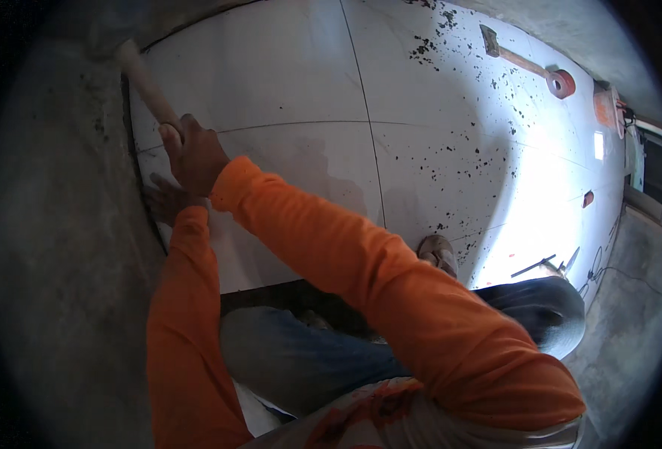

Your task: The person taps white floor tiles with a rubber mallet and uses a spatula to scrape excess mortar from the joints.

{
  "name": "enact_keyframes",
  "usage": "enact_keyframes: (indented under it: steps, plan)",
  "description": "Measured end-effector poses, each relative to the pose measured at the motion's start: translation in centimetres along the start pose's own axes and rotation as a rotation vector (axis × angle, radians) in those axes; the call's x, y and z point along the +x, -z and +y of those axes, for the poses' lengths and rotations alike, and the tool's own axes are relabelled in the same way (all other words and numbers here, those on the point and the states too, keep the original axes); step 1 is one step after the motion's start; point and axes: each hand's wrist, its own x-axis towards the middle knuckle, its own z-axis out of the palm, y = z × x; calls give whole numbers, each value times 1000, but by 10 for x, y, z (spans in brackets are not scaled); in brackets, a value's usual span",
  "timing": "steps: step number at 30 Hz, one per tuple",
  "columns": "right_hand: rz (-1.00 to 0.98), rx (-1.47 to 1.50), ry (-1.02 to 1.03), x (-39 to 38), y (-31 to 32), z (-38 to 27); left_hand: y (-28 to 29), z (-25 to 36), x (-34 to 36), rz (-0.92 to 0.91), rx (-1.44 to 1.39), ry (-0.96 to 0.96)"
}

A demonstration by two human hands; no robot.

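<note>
My right hand [196, 159] is wrapped round a pale wooden handle [150, 90]. The handle slants up and left, past the edge of the white floor tiles [279, 165]; its far end is blurred, and no tool head can be made out. Just below, my left hand [168, 198] lies with its fingers spread on the tile, close to the dark gap along the wall [62, 217]. My right forearm crosses over the tiles from the lower right. Both arms are in orange sleeves.
Dark crumbs [424, 49] are scattered over the tiles. An axe-like hammer [522, 61] lies at the far right, touching a reddish roll [561, 84]. Beyond is an orange bucket-like container [608, 111]. Bright light falls near a small red block [587, 199]; a thin cable [630, 273] lies right.
</note>
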Motion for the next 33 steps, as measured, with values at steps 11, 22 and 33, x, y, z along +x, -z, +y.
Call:
enact_keyframes:
  steps: [11, 22, 33]
  plan:
    - [-18, -168, -72, 24, 24, 27, -2, 16, 2, 28, -130, 17]
    - [-2, -122, -13, 19, 18, 2, 10, 2, 5, -32, -152, 58]
    - [25, -331, -155, 56, 55, 82, 6, 55, -21, -42, -155, -7]
